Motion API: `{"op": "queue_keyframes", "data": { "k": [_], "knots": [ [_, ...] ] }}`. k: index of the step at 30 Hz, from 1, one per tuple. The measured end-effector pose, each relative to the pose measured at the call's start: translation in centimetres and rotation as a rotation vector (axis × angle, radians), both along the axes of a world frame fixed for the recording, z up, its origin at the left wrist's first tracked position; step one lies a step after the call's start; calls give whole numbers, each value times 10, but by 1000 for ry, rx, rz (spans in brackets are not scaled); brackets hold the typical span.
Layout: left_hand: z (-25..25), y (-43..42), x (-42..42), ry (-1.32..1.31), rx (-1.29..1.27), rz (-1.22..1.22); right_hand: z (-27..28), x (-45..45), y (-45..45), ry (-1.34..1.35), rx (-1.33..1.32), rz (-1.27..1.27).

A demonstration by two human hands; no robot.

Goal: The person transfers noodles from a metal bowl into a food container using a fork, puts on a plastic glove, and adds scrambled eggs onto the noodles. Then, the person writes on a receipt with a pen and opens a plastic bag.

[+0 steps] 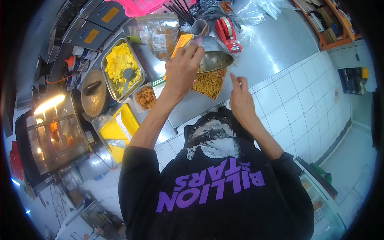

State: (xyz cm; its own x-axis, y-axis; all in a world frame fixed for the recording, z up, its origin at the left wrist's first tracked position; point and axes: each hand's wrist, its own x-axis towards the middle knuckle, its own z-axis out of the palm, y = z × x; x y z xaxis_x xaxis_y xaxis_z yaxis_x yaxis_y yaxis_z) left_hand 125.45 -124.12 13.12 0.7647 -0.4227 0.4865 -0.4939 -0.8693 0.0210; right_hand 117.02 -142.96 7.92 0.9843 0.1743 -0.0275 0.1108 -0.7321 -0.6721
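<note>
My left hand (pixel 185 67) is closed on the rim of a metal bowl (pixel 216 50). The bowl is tipped on its side, its mouth over a paper food box of noodles (pixel 209 85). To the right of that box, my right hand (pixel 242 99) is in the air with its fingers partly apart and nothing visible in them. Left of my left wrist, a smaller box of fried pieces (pixel 146 98) stands on the steel counter. My left hand and forearm hide part of the noodle box and of an orange strip behind it.
A steel tray of yellow food (pixel 105 64) with a scoop stands at left, beside a round brown pan (pixel 95 100). Behind are a plastic bag (pixel 159 34), a cup (pixel 199 28) and a red tape dispenser (pixel 225 34). A lit glass warmer (pixel 56 132) is far left.
</note>
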Motion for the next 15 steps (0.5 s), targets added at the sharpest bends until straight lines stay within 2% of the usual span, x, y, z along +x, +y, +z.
{"op": "queue_keyframes", "data": {
  "k": [2,4,6,10,13,15],
  "knots": [
    [2,-2,-2,-33,-8,8,-4,13,-5,-46,-134,-52],
    [4,-2,-2,-33,-3,4,-12,13,-5,-133,-141,-24],
    [3,-1,-2,-26,-4,3,-14,5,-5,6,-101,99],
    [1,7,2,-18,-52,34,-18,-8,-10,52,-37,167],
    [-1,11,4,-31,-123,19,-19,-2,-12,-42,34,147],
    [-2,12,6,-54,-158,-11,-26,13,-11,-109,-1,38]
  ]
}}
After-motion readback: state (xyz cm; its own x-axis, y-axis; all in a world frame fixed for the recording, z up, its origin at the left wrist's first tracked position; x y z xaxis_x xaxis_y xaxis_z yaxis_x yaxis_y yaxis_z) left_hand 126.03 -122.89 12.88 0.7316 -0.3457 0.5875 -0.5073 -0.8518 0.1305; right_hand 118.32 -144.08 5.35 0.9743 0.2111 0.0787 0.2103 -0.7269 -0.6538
